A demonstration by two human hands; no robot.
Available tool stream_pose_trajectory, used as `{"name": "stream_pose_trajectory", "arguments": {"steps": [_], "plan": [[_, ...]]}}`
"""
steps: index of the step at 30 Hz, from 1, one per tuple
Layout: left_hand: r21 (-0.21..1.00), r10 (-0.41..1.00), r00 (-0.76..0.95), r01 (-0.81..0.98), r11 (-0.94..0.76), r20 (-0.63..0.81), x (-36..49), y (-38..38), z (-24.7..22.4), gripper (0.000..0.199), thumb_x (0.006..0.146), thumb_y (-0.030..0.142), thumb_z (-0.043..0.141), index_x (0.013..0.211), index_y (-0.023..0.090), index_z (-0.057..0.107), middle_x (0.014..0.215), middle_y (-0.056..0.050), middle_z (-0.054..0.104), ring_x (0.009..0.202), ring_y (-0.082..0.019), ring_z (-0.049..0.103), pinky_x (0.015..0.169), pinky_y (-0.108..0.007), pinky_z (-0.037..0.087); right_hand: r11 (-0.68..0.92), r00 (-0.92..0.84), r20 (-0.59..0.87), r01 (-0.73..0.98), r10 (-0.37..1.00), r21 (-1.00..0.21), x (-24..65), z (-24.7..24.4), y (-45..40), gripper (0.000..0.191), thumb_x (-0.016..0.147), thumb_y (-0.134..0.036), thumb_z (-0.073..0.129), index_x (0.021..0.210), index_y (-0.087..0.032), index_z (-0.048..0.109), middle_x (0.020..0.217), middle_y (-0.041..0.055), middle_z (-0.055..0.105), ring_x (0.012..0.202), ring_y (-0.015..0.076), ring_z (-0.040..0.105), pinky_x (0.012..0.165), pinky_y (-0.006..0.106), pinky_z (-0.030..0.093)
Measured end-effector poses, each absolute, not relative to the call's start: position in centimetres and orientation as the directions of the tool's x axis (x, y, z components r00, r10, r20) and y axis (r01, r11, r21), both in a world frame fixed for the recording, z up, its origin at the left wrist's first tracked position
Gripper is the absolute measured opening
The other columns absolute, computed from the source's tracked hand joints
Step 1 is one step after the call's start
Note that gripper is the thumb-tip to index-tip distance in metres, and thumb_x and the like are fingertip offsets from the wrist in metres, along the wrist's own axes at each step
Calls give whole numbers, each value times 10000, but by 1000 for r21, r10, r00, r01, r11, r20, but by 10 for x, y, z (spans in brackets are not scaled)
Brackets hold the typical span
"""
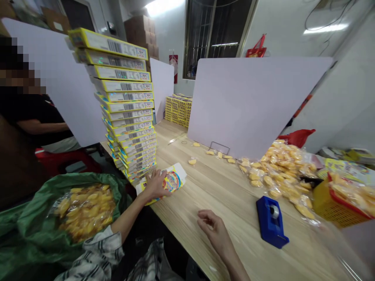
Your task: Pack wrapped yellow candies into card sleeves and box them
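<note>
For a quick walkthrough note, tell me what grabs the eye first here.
A tall stack of yellow-edged barcoded boxes towers at the left edge of the wooden table, and the left hand rests on a colourful box at its foot. A heap of yellow pieces in clear bags lies farther right, with a blue tape dispenser beyond the right hand.

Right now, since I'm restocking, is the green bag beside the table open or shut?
Open: the green bag gapes with its edges folded back, and clear packets of yellow pieces show inside.
</note>
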State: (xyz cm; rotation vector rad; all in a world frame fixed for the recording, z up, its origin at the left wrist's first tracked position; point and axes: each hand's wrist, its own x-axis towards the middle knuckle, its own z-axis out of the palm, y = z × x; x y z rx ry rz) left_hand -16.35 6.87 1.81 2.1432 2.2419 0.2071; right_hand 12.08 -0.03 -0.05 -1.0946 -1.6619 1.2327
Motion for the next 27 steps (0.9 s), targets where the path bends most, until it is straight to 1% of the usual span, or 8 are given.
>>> {"name": "stream_pose_trajectory", "arguments": {"steps": [6,9,12,15,18,21,23,27], "plan": [[13,890,374,920,-391,262,-86,29,28,949,529,453,735,1373,174,404,1418,-240,342,1306,-442,288,1080,-647,30,99,3,99,6,995,-995,119,0,13,477,705,-472,699,1068,-171,625,1096,135,661,1020,281,607,882,412,485],[-10,815,516,846,-533,264,-57,11,17,942,545,372,712,1401,204,355,1436,-236,330,1316,-451,279,1075,-654,17,26,49,25,-21,998,-999,130,-2,19,515,623,-466,775,1011,-157,637,915,95,685,847,250,625,760,362,500],[-8,787,575,808,-589,224,-43,7,6,993,537,309,682,1435,203,274,1464,-245,290,1326,-462,268,1065,-666,32,-70,-33,-67,-116,997,-991,145,-2,17,377,632,-483,781,749,-154,638,658,15,615,627,171,553,609,280,440],[-13,774,602,791,-612,194,-35,9,6,991,554,240,630,1454,216,216,1511,-236,211,1348,-454,243,1061,-674,38,-175,-142,-143,-255,980,-951,159,6,10,371,648,-466,791,623,-147,602,622,4,595,607,140,516,603,249,391],[3,763,617,777,-629,192,-30,11,10,996,533,204,605,1451,225,219,1515,-214,229,1354,-450,240,1065,-680,63,-201,-253,-105,-393,962,-897,168,18,2,350,646,-443,804,695,-136,643,713,33,637,673,151,535,665,257,398],[66,740,627,751,-657,243,-28,12,9,1007,491,177,595,1435,191,244,1463,-206,339,1322,-432,319,1081,-630,191,-165,-310,-16,-462,951,-872,176,22,-5,416,650,-451,800,884,-133,665,767,54,658,709,172,570,704,280,416],[150,738,597,737,-660,314,-28,15,6,968,500,156,582,1412,180,258,1380,-183,457,1259,-376,435,1062,-541,326,-89,-210,12,-463,978,-882,180,17,-9,520,642,-460,804,1017,-145,631,774,58,670,724,191,597,724,304,437],[402,836,358,752,-522,417,-26,28,-2,902,561,191,606,1379,246,229,1249,-120,589,1109,-302,596,926,-413,508,207,386,95,-261,918,-943,180,-2,-14,459,679,-450,778,1021,-212,588,952,73,663,864,209,621,802,324,485]]}}
